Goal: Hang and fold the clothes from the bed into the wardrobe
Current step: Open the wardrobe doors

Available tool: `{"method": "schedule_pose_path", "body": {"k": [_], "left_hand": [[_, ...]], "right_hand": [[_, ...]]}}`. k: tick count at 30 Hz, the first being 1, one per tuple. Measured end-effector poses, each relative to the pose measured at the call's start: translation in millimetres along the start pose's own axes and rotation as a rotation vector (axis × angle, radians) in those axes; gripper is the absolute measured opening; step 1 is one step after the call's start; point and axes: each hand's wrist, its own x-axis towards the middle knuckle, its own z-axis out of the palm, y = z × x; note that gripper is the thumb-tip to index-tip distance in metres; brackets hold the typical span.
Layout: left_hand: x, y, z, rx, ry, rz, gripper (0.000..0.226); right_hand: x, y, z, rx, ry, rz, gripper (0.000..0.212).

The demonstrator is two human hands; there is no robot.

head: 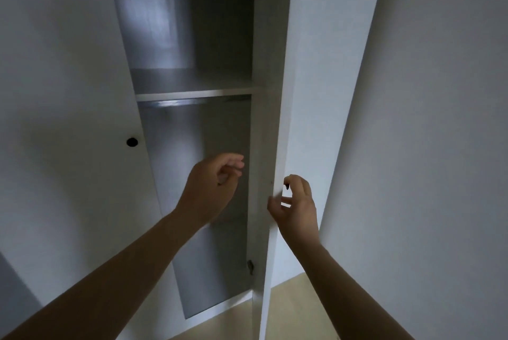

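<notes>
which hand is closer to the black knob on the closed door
Left. The left hand hovers right of and below the knob, before the wardrobe opening; the right hand is farther right, at the edge of the open door.

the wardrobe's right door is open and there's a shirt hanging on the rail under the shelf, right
Not quite. The head view shows the right door open, but the rail under the shelf is bare: no shirt hangs there.
</notes>
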Motion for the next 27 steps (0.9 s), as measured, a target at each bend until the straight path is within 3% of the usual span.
{"method": "schedule_pose_path", "body": {"k": [6, 15, 21, 27], "left_hand": [[-7.3, 5.8, 25.7, -0.01, -0.048, -0.041, 0.027], [-6.7, 15.7, 54.5, -0.029, -0.095, -0.036, 0.031], [-13.6, 14.5, 63.4, -0.016, -0.117, -0.045, 0.031], [-29.8, 9.3, 63.5, -0.007, -0.092, -0.062, 0.027]], "right_hand": [[6.9, 25.1, -49.8, 0.008, 0.082, 0.073, 0.011], [30.4, 58.7, -106.5, -0.062, 0.174, 0.188, 0.003], [11.3, 62.8, -114.5, -0.048, 0.2, 0.209, 0.034], [-9.8, 43.1, -95.2, -0.006, 0.101, 0.11, 0.032]]}}
